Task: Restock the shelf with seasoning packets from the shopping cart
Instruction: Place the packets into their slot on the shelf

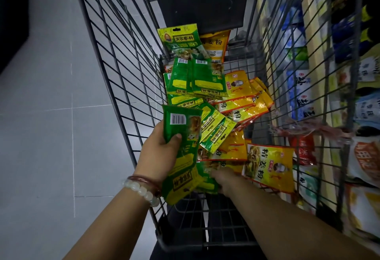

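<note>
Holding a green stack [183, 156] above the cart's [115, 58] near end, my left hand [158, 152] has its thumb clamped across the top packet. My right hand [224, 179] reaches under that stack toward another green packet [207, 183]; its fingers are hidden, so I cannot tell their state. Risk: the slick stack may fan and spill into the cart. Yellow packets [244, 103] lie farther in; the shelf [320, 70] stands right of the cart.

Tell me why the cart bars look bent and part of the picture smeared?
Head view: the wide lens bows the cart bars outward; the right hand and the shelf goods at the right edge are motion-blurred; the green packet in the left hand stays sharp; light is dim.
</note>
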